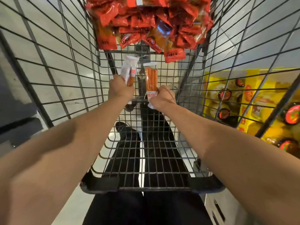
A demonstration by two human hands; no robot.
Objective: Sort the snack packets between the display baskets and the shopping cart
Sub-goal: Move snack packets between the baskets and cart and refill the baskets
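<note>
Both my arms reach down into the black wire shopping cart (78,88). My left hand (120,90) grips a white snack packet (129,70) with orange sticks inside, held upright. My right hand (164,99) grips the lower end of a second clear packet of orange sticks (151,78), which also points up. The two packets hang side by side just above the cart's wire floor. A heap of red and orange snack packets (146,21) fills the far end of the cart.
Through the cart's right wall I see yellow packets with round red labels (243,101) in a display to the right. Grey tiled floor (32,38) shows on the left. My dark trousers and a black shoe (123,127) are visible under the cart floor.
</note>
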